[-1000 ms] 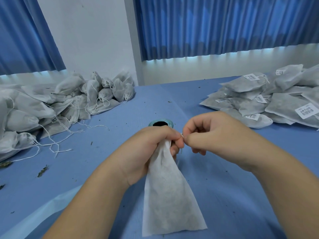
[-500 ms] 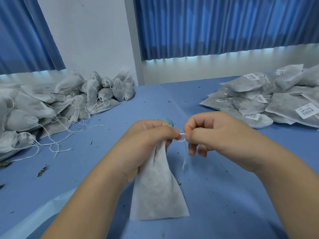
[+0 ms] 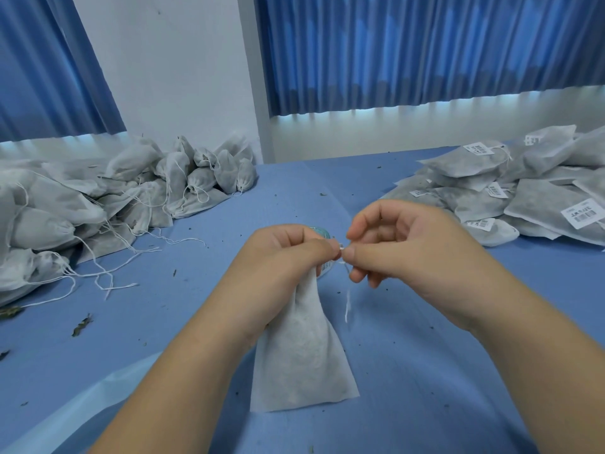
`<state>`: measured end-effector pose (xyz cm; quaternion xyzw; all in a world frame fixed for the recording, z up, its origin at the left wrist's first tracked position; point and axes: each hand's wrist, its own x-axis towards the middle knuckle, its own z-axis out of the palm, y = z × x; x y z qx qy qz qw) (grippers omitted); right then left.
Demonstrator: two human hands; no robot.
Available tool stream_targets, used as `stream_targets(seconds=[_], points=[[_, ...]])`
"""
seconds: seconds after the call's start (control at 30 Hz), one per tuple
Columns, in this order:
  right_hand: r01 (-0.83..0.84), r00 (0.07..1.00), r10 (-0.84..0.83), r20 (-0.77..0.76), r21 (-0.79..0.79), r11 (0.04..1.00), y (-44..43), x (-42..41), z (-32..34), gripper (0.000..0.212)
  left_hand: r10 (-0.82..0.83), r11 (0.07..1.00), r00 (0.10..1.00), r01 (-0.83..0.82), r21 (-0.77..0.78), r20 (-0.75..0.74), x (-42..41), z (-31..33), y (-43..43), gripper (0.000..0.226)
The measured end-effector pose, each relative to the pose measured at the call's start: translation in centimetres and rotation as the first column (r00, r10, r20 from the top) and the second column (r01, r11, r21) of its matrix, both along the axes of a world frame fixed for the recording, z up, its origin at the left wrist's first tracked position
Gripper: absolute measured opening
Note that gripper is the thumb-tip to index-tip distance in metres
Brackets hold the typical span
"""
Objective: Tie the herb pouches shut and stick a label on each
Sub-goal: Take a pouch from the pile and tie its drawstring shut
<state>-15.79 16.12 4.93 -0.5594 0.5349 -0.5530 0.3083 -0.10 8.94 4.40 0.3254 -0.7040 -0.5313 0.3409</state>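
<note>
A white non-woven herb pouch (image 3: 301, 355) hangs upright over the blue table, its bottom edge near the cloth. My left hand (image 3: 284, 257) grips its gathered neck. My right hand (image 3: 393, 247) pinches the white drawstring (image 3: 342, 249) right beside the neck; a loose end of the string (image 3: 347, 306) dangles below. Behind my left hand a teal label roll (image 3: 322, 231) is mostly hidden.
A heap of unlabelled pouches (image 3: 98, 204) with trailing strings fills the left of the blue table (image 3: 425, 371). A stack of flat, labelled pouches (image 3: 510, 198) lies at the right. Herb crumbs (image 3: 82, 326) dot the cloth. Blue curtains hang behind.
The pouch has shifted slightly left and lifted over the last second. My right hand has opened its upper fingers while still pinching the string close to the neck.
</note>
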Motion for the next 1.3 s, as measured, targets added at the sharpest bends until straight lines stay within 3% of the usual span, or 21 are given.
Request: stream_targets(seconds=[0.23, 0.4, 0.53, 0.7, 0.93, 1.13, 1.3], points=[[0.161, 0.944, -0.161, -0.287, -0.022, 0.987, -0.1, 0.6, -0.4, 0.020, 0.136, 0.979, 0.987, -0.120, -0.167, 0.083, -0.4, -0.3, 0.2, 0.024], [0.192, 0.929, -0.166, -0.331, 0.046, 0.980, -0.1, 0.6, -0.3, 0.015, 0.255, 0.918, 0.960, -0.205, -0.339, 0.111, -0.7, -0.4, 0.6, 0.020], [0.162, 0.945, -0.133, -0.300, 0.077, 0.984, 0.0, 0.6, -0.2, 0.018, 0.261, 0.895, 0.959, -0.196, -0.400, 0.113, -0.6, -0.3, 0.6, 0.018], [0.153, 0.960, -0.130, -0.250, 0.073, 0.986, 0.0, 0.6, -0.3, 0.018, 0.178, 0.960, 0.982, -0.160, -0.228, 0.064, -0.3, -0.1, 0.4, 0.020], [0.159, 0.965, -0.154, -0.212, 0.006, 0.987, -0.1, 0.9, -0.3, 0.012, -0.087, 0.982, 0.996, 0.092, 0.162, -0.037, 0.0, 0.5, 0.8, 0.033], [0.256, 0.925, -0.291, -0.244, -0.165, 0.952, -0.5, 1.4, -1.0, 0.012, -0.028, 0.974, 0.993, 0.052, 0.220, -0.111, -0.3, 0.5, 0.9, 0.038], [0.197, 0.924, -0.246, -0.292, -0.186, 0.963, -0.3, 1.7, -1.0, 0.016, 0.029, 0.983, 0.992, -0.006, 0.184, -0.121, -0.3, 0.3, 0.7, 0.040]])
